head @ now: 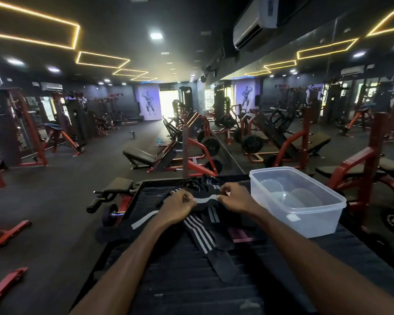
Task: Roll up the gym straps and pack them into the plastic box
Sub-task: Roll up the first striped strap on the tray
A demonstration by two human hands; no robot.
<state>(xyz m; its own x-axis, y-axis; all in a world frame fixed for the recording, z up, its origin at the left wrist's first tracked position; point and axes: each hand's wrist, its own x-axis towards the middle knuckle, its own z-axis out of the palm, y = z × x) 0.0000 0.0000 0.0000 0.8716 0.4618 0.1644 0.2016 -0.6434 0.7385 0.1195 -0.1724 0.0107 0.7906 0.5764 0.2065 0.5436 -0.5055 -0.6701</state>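
Both hands (179, 209) (234, 198) pinch a strap (206, 199), apparently, over the dark ribbed platform (180, 283) in a gym

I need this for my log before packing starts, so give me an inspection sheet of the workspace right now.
Surface: dark ribbed platform, straps spread on it.
Job's things: black striped gym straps lie unrolled; clear plastic box at right, no straps inside.
Clutter: nothing seen.
Hands: left hand and right hand pinch one strap between them.
Cables: nothing seen.
Surroundings: weight benches, mirror wall at right.
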